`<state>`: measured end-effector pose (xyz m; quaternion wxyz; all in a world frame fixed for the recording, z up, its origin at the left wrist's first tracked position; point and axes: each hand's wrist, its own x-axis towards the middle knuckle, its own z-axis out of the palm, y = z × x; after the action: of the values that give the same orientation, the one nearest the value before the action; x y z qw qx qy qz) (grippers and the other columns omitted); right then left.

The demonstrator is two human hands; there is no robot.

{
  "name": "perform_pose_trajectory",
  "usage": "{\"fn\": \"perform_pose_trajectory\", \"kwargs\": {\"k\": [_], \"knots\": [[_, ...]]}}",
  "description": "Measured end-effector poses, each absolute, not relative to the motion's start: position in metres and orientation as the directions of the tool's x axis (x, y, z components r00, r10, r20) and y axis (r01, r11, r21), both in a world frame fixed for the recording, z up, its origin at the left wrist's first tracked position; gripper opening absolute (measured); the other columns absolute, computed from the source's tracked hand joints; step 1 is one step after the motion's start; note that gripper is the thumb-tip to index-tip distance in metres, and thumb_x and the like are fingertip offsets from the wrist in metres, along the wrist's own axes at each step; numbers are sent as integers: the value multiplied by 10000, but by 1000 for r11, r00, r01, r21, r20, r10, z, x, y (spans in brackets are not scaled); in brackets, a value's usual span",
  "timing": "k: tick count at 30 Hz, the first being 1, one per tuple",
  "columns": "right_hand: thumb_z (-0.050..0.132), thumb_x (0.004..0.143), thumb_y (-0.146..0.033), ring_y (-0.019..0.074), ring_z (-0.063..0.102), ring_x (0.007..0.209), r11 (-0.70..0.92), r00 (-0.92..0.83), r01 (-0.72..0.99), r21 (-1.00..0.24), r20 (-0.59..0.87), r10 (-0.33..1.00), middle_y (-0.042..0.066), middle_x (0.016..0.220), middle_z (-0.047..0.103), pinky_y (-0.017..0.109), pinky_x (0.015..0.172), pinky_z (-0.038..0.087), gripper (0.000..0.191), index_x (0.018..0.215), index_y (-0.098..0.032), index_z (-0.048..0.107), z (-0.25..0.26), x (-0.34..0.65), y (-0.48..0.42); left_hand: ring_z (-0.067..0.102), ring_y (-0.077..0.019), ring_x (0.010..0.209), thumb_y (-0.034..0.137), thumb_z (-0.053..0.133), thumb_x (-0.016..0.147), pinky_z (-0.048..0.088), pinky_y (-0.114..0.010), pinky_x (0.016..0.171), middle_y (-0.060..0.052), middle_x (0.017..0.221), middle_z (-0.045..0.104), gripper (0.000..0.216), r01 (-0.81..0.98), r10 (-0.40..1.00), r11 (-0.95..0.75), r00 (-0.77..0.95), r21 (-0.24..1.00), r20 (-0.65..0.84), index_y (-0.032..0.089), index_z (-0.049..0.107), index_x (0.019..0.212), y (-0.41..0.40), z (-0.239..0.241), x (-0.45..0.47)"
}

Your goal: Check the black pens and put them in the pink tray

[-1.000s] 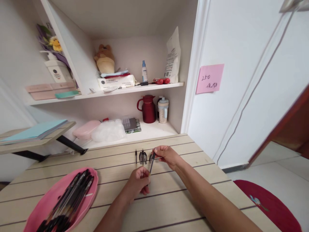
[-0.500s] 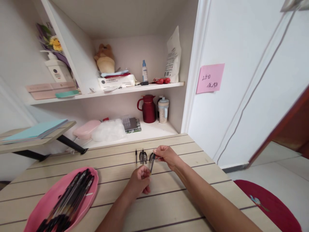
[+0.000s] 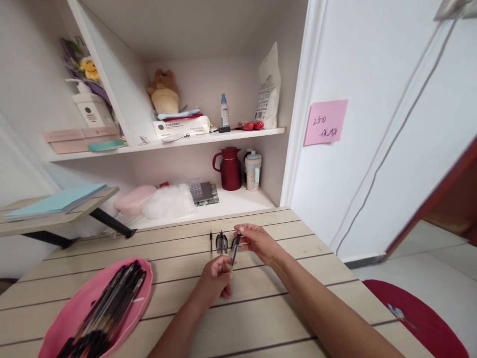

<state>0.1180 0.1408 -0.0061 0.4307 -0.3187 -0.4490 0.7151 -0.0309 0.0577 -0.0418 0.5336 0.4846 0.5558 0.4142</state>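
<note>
My left hand (image 3: 216, 277) pinches the lower, yellowish end of a slim pen (image 3: 235, 254) with a dark upper part. At the top of the same pen, my right hand (image 3: 257, 242) has its thumb and fingers closed around the tip. The pen leans slightly to the right between both hands. Just beyond my left hand, a thin black pen part (image 3: 211, 240) lies on the slatted table. Beside it are small black and clear pieces (image 3: 221, 242), too small to tell exactly. Another dark, rounded piece shows partly behind the pen.
A pink scalloped tray (image 3: 146, 293) at the left holds several black pens (image 3: 108, 303). Behind the table (image 3: 268, 308), a shelf carries a red jug (image 3: 231, 171), a pale cup (image 3: 253, 171) and a plastic bag (image 3: 169, 201). A small raised stand (image 3: 89, 209) with papers is at the left.
The right fingertips have shifted slightly at the pen's top. The left hand keeps its grip, and the view has moved very slightly.
</note>
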Motion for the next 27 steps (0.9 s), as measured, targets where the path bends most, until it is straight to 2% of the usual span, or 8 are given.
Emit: {"fn": "perform_pose_trajectory", "kwargs": {"k": [2, 7, 12, 14, 17, 22, 27], "knots": [[723, 535, -339, 73, 503, 549, -216, -441, -353, -910, -42, 896, 15, 724, 621, 202, 502, 365, 295, 731, -151, 607, -6, 119, 142, 482, -35, 330, 154, 529, 611, 347, -145, 319, 69, 622, 472, 255, 100, 980, 187, 43, 977, -192, 179, 520, 865, 57, -41, -31], [751, 484, -328, 65, 464, 483, -179, -336, -294, -939, -74, 939, -32, 524, 550, 186, 458, 318, 300, 572, -153, 524, -10, 118, 143, 475, -27, 326, 158, 540, 607, 353, -140, 318, 68, 626, 466, 244, 112, 982, 179, 38, 978, -184, 172, 524, 850, 57, -42, -31], [706, 547, -393, 90, 521, 581, -218, -475, -300, -929, -53, 879, 16, 724, 625, 216, 536, 385, 307, 707, -159, 588, -3, 121, 140, 485, -38, 335, 154, 542, 612, 362, -154, 329, 68, 619, 472, 239, 83, 982, 182, 32, 980, -185, 177, 523, 849, 56, -40, -31], [716, 532, -387, 91, 513, 569, -189, -457, -301, -935, -33, 889, 19, 701, 621, 220, 535, 384, 307, 677, -150, 587, -2, 121, 140, 485, -36, 335, 145, 531, 616, 360, -150, 324, 68, 624, 467, 233, 91, 983, 180, 30, 979, -183, 176, 518, 848, 56, -40, -31], [741, 501, -355, 81, 485, 514, -140, -340, -242, -960, -51, 939, -15, 551, 570, 206, 496, 351, 299, 577, -151, 536, -3, 121, 142, 482, -30, 330, 139, 517, 622, 357, -144, 312, 68, 642, 456, 228, 112, 983, 175, 33, 978, -180, 174, 512, 848, 56, -41, -30], [706, 552, -372, 85, 520, 585, -187, -454, -273, -944, -45, 890, 7, 728, 622, 214, 540, 375, 295, 728, -162, 596, -4, 122, 142, 483, -28, 331, 132, 507, 623, 353, -139, 306, 70, 646, 446, 240, 114, 983, 180, 21, 977, -184, 175, 506, 860, 58, -43, -32], [734, 498, -370, 73, 472, 484, -126, -366, -245, -961, -29, 930, -22, 524, 561, 209, 495, 342, 315, 582, -153, 522, -8, 120, 145, 477, -27, 326, 154, 537, 616, 338, -139, 301, 67, 646, 452, 236, 124, 984, 176, -8, 977, -176, 171, 518, 851, 59, -45, -31]]}}
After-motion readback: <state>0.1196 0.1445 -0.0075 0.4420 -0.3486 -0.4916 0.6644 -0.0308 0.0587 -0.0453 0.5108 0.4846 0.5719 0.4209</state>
